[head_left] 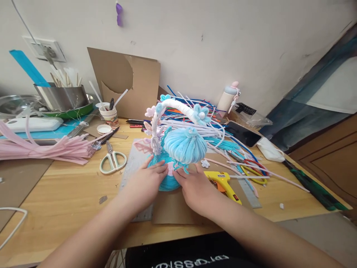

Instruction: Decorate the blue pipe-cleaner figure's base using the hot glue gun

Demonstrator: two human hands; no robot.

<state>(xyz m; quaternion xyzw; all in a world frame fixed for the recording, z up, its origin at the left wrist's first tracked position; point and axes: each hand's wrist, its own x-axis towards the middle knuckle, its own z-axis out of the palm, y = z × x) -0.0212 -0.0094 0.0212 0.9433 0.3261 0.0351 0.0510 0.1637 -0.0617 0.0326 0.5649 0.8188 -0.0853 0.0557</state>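
Observation:
A pipe-cleaner lamp-shaped craft stands upright in front of me. Its round blue base (pixel 169 184) sits on a piece of cardboard (pixel 173 214), and a white wrapped stem (pixel 180 105) arches up from it. Below the arch hangs a pleated light-blue shade (pixel 186 147), with blue flowers (pixel 201 114) fixed to the stem. My left hand (pixel 146 183) grips the base from the left, its fingers lying over the top edge. From the other side my right hand (pixel 195 189) holds the same base, its fingertips partly hidden under the shade. Pink and lilac pieces rise at the left of the stem.
A yellow glue gun (pixel 223 183) lies close to my right hand. Scissors (pixel 113 160) and a pink pipe-cleaner bundle (pixel 55 149) are at the left. Loose pipe cleaners (pixel 181 121) pile up behind, beside a phone (pixel 242 133). A paper cup (pixel 108 113) stands further back.

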